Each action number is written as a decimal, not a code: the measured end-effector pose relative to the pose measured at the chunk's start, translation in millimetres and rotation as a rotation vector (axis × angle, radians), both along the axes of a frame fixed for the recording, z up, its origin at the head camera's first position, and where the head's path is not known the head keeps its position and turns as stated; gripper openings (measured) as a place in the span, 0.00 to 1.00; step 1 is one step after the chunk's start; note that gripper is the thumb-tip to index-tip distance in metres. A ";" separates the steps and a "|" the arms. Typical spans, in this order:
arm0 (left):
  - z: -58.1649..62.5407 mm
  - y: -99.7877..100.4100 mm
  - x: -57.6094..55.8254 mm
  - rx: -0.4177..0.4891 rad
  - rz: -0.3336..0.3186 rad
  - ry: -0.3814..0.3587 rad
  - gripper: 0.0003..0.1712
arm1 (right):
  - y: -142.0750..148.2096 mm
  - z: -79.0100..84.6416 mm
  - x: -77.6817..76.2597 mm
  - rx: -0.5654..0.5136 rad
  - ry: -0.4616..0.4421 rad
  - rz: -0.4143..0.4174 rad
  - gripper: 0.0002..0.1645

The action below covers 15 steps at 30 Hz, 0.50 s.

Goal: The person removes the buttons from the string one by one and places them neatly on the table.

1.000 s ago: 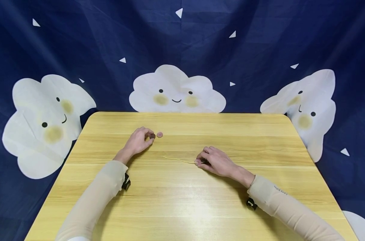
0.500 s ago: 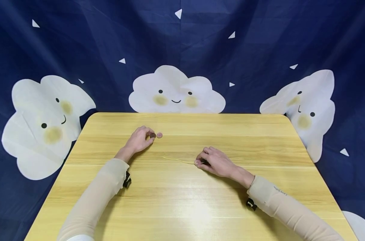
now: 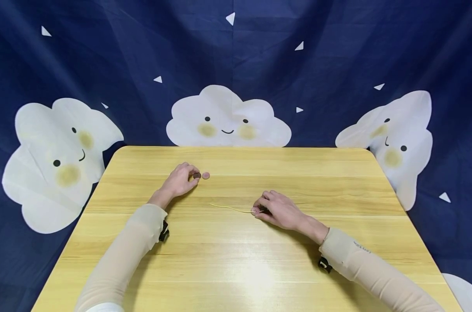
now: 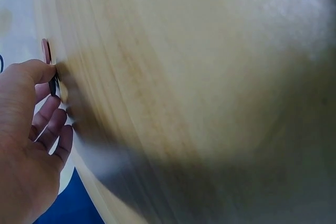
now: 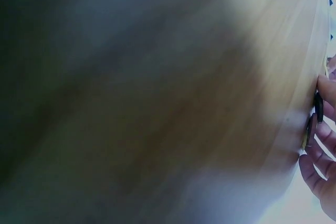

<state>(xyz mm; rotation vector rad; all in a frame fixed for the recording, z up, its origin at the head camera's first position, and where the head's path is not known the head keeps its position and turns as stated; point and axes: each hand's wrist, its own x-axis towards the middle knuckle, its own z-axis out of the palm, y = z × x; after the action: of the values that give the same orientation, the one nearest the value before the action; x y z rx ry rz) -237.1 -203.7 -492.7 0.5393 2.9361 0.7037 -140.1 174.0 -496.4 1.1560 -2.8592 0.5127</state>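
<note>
At the far left of the table, in the head view, my left hand (image 3: 179, 180) pinches a dark brown button (image 3: 197, 176) between thumb and fingertips. Just right of it a pink button (image 3: 206, 175) lies flat on the wood. Nearer the middle, my right hand (image 3: 280, 211) holds a pink button (image 3: 255, 211) at its fingertips. A yellow cord (image 3: 230, 208) runs through that button and trails left along the table. In the right wrist view a dark button (image 5: 319, 107) and a reddish one (image 5: 312, 129) show between the fingers; the palm side is partly hidden.
The light wooden table (image 3: 236, 251) spans the view beneath both hands. Behind it hangs a dark blue curtain (image 3: 259, 52) printed with white clouds, meeting the table's back edge. A black wrist strap (image 3: 163, 232) shows below the left sleeve.
</note>
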 end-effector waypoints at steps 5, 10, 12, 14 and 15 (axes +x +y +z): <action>-1.2 -0.6 -0.4 -0.001 -0.002 0.000 0.16 | 0.1 -0.6 -0.2 0.008 0.003 -0.001 0.14; -2.1 -0.9 -0.5 -0.003 0.002 -0.003 0.16 | 0.2 -0.9 -0.4 0.010 0.008 -0.001 0.14; -2.3 -0.9 -0.9 -0.001 0.004 -0.005 0.16 | 0.2 -0.9 -0.5 0.009 0.009 -0.001 0.14; -2.3 -0.9 -1.1 -0.001 0.006 -0.009 0.16 | 0.2 -0.9 -0.5 0.009 0.010 0.000 0.14; -2.2 -0.8 -1.3 -0.001 0.007 -0.011 0.16 | 0.2 -0.9 -0.5 0.008 0.011 0.000 0.14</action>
<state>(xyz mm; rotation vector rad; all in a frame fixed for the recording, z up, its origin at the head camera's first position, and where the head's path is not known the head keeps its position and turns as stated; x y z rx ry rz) -238.5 -204.5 -494.9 0.5234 2.9290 0.7036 -140.6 174.2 -497.3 1.1568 -2.8546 0.4941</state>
